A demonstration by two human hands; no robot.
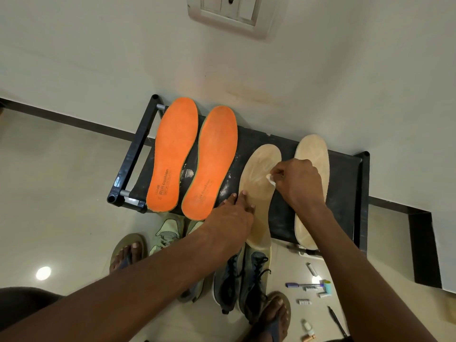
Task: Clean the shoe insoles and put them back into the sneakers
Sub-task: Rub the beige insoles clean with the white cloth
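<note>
Plainly "AIR cushion" on orange insoles (pixel 172 154); right hand (pixel 299 183) pinching white wipe (pixel 271 179), left hand (pixel 234 213) flat on tan insole (pixel 259 193)

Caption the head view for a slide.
Right hand wipes tan insole with white wipe; left hand steadies it.

The far-left orange insole (pixel 172 154) reads "AIR cushion" near its heel; the neighbouring orange insole (pixel 211 161) shows "cushion", partly legible.
</note>
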